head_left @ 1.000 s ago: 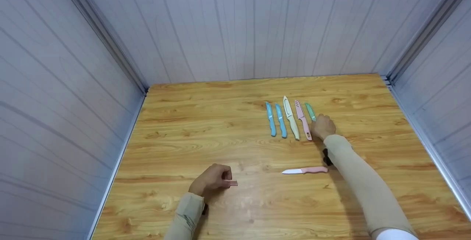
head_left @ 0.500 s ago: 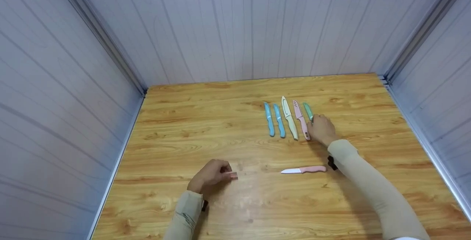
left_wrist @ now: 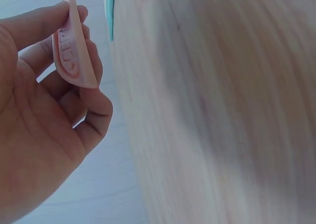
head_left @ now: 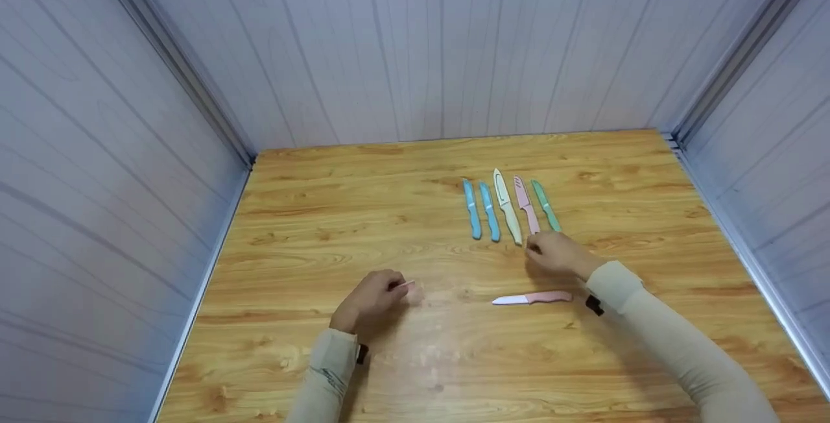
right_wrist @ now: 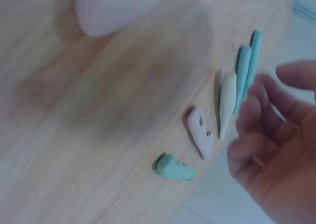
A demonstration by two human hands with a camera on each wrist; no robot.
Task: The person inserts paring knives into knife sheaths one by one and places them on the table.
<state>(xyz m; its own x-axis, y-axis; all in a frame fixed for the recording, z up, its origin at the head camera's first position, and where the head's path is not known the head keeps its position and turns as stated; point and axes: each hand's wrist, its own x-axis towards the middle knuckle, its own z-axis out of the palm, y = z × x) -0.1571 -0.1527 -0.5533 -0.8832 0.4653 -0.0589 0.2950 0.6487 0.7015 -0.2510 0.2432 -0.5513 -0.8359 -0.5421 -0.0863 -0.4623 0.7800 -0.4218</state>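
Observation:
My left hand (head_left: pixel 369 300) pinches a pink knife sheath (left_wrist: pixel 78 49) between thumb and fingers, just over the table; raised letters show on it in the left wrist view. My right hand (head_left: pixel 559 253) holds nothing, its fingers loosely bent, and overlaps the handle end of a sheathed pink knife (head_left: pixel 523 197) in the head view. Right of that lies a sheathed green knife (head_left: pixel 545 204). Nearer to me, an unsheathed knife with a pink handle (head_left: pixel 550 296) and white blade lies crosswise, blade pointing left.
Left of the sheathed pink knife, a cream knife (head_left: pixel 511 218) and two blue knives, one inner (head_left: pixel 489 211) and one outer (head_left: pixel 473 209), lie side by side, tips toward the back. Pale panel walls enclose the wooden table (head_left: pixel 311 215) at the back and both sides.
My right hand has let go of the green knife and drawn back toward me and slightly left, uncovering it. My left hand has moved a little forward with the pink sheath, which has turned.

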